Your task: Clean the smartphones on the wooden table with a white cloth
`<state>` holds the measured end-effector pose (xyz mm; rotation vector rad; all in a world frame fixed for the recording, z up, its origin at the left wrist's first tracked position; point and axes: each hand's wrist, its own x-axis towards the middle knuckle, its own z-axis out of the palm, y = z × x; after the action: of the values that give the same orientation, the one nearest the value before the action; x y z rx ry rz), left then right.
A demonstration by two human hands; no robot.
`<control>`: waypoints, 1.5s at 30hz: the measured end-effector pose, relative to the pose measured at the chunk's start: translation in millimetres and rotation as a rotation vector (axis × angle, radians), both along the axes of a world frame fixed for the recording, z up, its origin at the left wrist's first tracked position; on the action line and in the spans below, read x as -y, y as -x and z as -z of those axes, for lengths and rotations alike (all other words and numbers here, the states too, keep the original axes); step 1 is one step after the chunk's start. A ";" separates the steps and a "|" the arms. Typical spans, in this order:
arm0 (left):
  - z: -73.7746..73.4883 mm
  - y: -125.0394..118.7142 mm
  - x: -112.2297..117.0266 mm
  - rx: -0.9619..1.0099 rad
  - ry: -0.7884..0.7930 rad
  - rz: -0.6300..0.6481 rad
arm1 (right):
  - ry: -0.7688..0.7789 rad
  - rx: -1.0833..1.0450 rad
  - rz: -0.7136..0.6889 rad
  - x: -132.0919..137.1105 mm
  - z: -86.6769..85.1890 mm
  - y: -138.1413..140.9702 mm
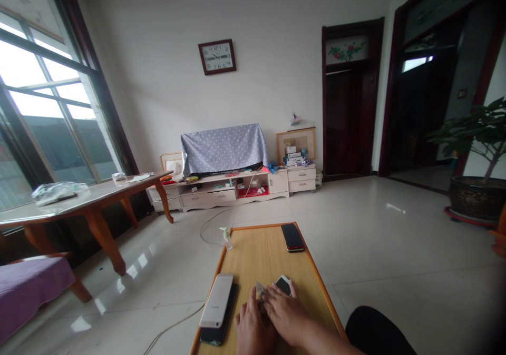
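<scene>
A small grey object (pixel 260 290) sits at the near end of a low wooden desk (pixel 261 255), right at the fingertips of my two hands. It is too small and blurred for me to say what it is. Its long axis runs away from me, along the length of the desk.

My left hand (pixel 253 329) is directly behind it, the nearer of the two, with its fingers curled shut on the object's near end. My right hand (pixel 290 317) lies just to the right with its fingers stretched forward, touching the object's side. I cannot tell whether that hand is gripping or only resting.

The right fingertips also reach a white-edged phone (pixel 284 283) with a dark screen, lying just beside the object.

To the left of my hands, a white phone (pixel 217 301) lies face down on top of a black phone (pixel 215 335), both lengthwise along the desk edge. The white one has a faint logo I cannot read.

At the far end lie a dark phone (pixel 292 237) with a reddish rim and a small bottle (pixel 226 238), well apart from my hands.

On the far wall hangs a wall clock (pixel 217 57) with plain numerals
</scene>
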<state>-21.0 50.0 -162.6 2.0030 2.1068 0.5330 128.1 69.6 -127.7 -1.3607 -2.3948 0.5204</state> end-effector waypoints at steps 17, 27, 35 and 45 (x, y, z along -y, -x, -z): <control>-17.0 -3.2 5.6 -0.054 0.017 0.030 | 0.008 0.096 0.308 -33.2 3.9 -22.5; -28.6 -4.2 8.6 -0.028 0.042 0.056 | -0.019 -0.037 0.025 -1.4 12.4 -5.6; -27.4 0.6 8.8 0.013 0.047 0.041 | -0.065 -0.231 0.289 -27.4 35.1 -30.0; -21.2 13.7 4.1 0.101 0.147 0.055 | -0.133 -0.300 0.316 -40.0 40.0 -22.0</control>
<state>-34.8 46.0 -141.4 1.9058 1.9662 0.4461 150.1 109.7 -167.8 -1.4504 -1.8974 0.4339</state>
